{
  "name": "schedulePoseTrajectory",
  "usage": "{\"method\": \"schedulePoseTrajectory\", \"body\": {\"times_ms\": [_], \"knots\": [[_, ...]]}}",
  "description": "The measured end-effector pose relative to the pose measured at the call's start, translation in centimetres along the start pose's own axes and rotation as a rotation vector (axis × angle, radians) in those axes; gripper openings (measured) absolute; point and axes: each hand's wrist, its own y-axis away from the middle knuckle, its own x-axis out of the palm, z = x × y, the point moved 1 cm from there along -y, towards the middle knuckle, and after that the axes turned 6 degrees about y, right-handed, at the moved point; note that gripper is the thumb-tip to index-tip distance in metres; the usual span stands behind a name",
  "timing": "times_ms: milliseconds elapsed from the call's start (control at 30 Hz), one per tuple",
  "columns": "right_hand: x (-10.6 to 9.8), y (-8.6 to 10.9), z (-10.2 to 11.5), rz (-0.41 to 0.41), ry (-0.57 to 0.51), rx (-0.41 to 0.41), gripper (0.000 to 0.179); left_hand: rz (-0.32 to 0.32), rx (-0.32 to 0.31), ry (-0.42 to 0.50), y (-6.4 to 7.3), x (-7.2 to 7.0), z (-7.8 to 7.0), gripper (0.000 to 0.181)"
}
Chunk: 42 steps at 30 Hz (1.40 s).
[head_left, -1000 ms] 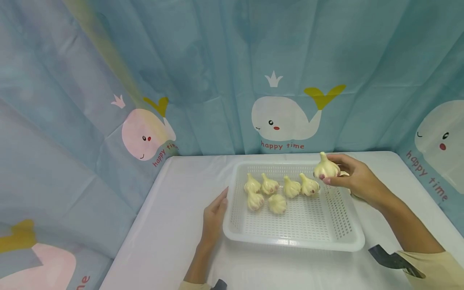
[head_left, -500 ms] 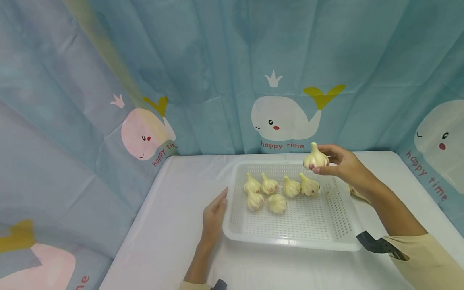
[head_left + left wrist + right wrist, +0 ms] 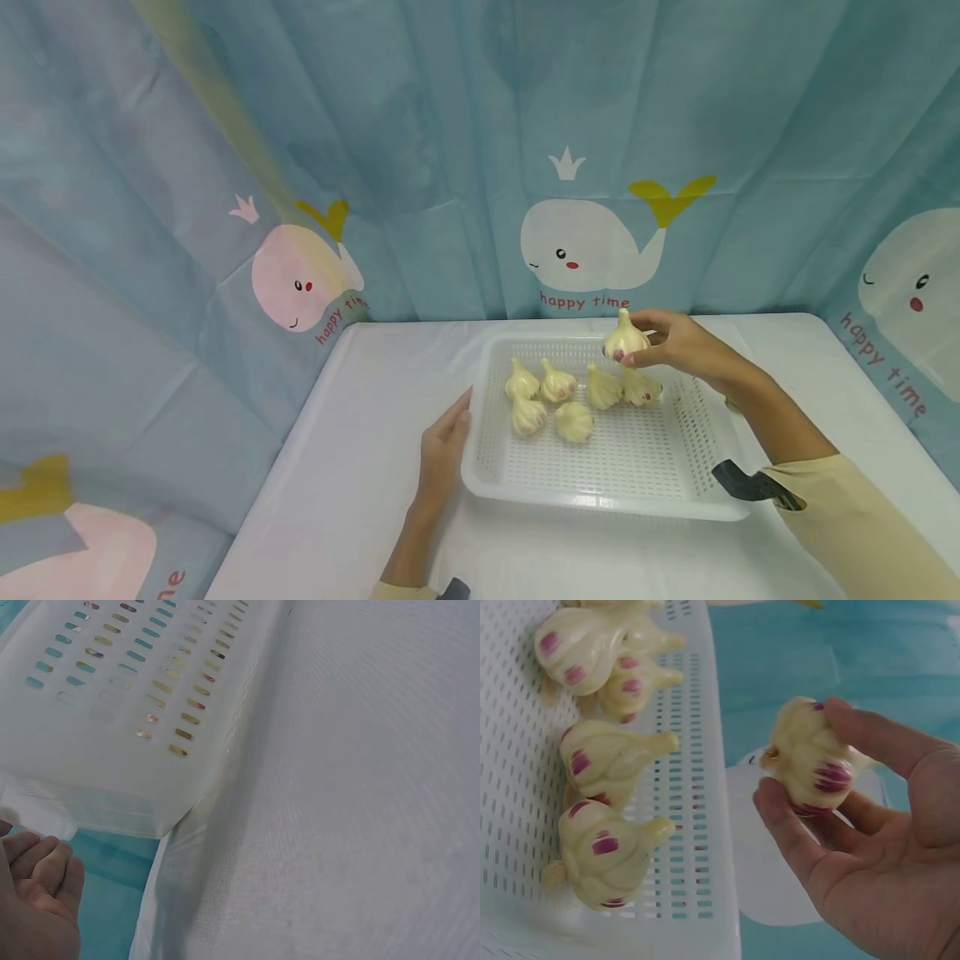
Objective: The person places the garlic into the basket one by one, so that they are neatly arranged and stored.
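Observation:
My right hand (image 3: 675,343) pinches a pale garlic bulb (image 3: 624,340) between thumb and fingers, stem up, above the far side of a white perforated basket (image 3: 585,500). The purple patches on this bulb show in the right wrist view, where it hangs outside the rim line. My left hand (image 3: 441,454) rests at the basket's left rim with relaxed fingers. In the left wrist view, the fingers (image 3: 46,862) lie just below the rim. Several garlic bulbs (image 3: 573,422) sit in the left and far part of the basket; the held bulb partly hides one.
The basket stands on a white-covered table (image 3: 360,467). A small yellowish thing (image 3: 732,406), mostly hidden behind my right forearm, lies right of the basket. A blue curtain (image 3: 450,167) with whale prints hangs around the back and sides.
My right hand has carried the held garlic bulb left over the basket, rising first and then lowering. The left hand, basket and the other bulbs stay where they were.

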Motion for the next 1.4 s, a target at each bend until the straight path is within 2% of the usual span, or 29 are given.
{"method": "schedulePoseTrajectory", "body": {"times_ms": [167, 300, 633, 800, 1000, 1200, 1400], "knots": [[0.4, -0.7, -0.2, 0.069, 0.048, -0.009, 0.083, 0.008, -0.002, 0.004, 0.0, 0.0, 0.0, 0.039], [0.8, -0.7, -0.4, 0.112, 0.085, -0.001, 0.076, 0.017, -0.004, 0.011, 0.0, 0.0, 0.0, 0.039], [1.5, -0.7, -0.8, 0.192, 0.140, 0.005, 0.068, 0.005, -0.002, -0.011, 0.1, -0.1, -0.1, 0.039], [1.9, -0.6, -0.8, 0.211, 0.179, -0.012, 0.061, 0.005, -0.002, -0.021, 0.1, 0.0, -0.1, 0.039], [2.5, -0.4, -0.6, 0.224, 0.283, -0.045, 0.063, 0.009, -0.014, 0.000, 0.1, 0.0, 0.0, 0.039], [3.2, -0.2, -0.6, 0.275, 0.334, -0.048, 0.045, 0.004, -0.005, -0.015, 0.1, 0.0, 0.0, 0.039], [3.6, -0.5, -0.9, 0.287, 0.374, -0.036, 0.058, -0.002, -0.019, -0.009, 0.1, 0.0, 0.0, 0.039]]}}
